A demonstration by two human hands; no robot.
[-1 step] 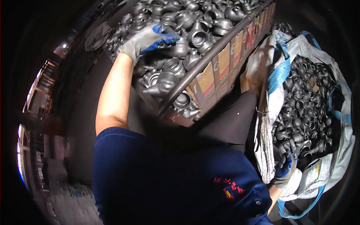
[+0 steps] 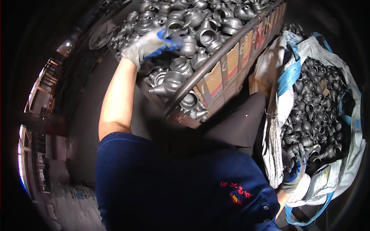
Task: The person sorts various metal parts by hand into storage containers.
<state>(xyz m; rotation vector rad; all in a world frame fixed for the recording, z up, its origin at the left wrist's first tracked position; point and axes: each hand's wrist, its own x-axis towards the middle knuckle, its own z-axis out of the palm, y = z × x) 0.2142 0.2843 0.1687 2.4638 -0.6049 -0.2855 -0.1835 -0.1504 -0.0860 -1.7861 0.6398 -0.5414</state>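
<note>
My left hand (image 2: pixel 152 44), in a white glove with a blue palm, is over a large bin of dark grey metal pipe fittings (image 2: pixel 206 36). Its fingers are bent inward, and what lies between them, if anything, cannot be made out against the grey metal. Down at the right, my right hand (image 2: pixel 295 173) wears the same kind of glove and reaches over the near rim of a white bulk bag (image 2: pixel 285 106). Its stained fingers stretch apart against small dark metal fittings (image 2: pixel 308 111) inside the bag.
A thick metal rail (image 2: pixel 219 54) edges the bin above its cardboard-lined side (image 2: pixel 227 69). My leg (image 2: pixel 243 119) is between bin and bag. Blue lifting straps (image 2: pixel 289 79) hang on the bag. A crumpled pale sack (image 2: pixel 102 34) lies at the bin's far left.
The view has shifted slightly, so the bin and bag appear a little lower and further right. Both hands keep nearly the same pose.
</note>
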